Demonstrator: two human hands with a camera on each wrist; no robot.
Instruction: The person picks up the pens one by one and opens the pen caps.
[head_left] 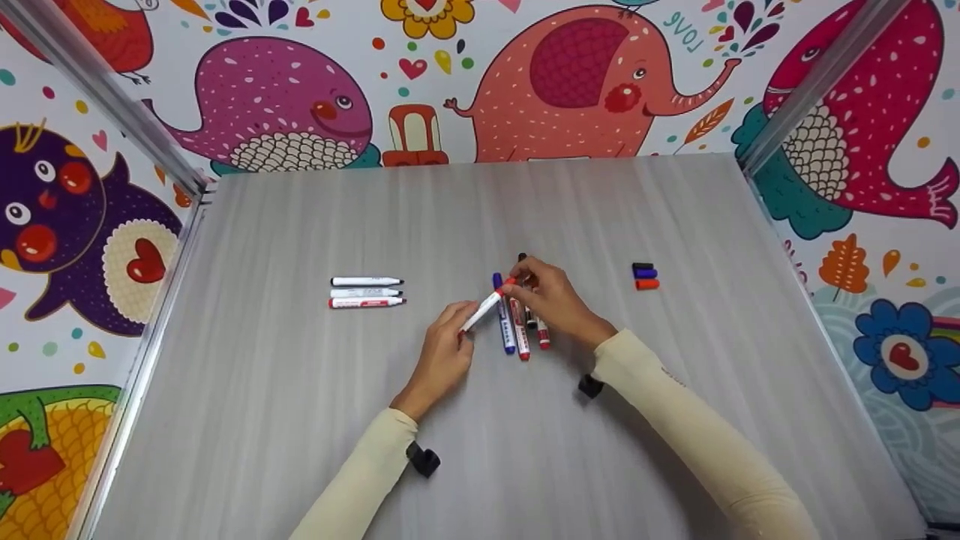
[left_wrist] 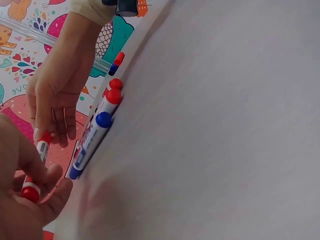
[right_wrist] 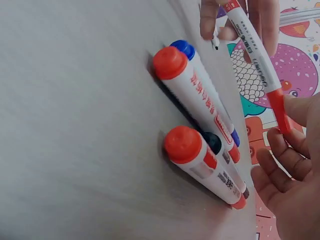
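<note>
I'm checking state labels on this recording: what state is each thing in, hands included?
Held marker: in the air, slanted, red cap on.
Left hand: grips the held marker's rear end.
Right hand: pinches the red cap.
Four middle markers: lying down, capped.
Three left-side markers: lying side by side, uncapped.
Three loose caps: lying in a group, off any marker.

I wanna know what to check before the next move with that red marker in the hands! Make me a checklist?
1. Left hand holding the red marker: ok.
2. Right hand pinching the red cap: ok.
3. Red cap off the marker: not ok, it's on.
4. Red cap loose enough to pull: cannot tell.
5. Uncapped markers side by side: ok, three.
6. Loose caps grouped together: ok, three.
</note>
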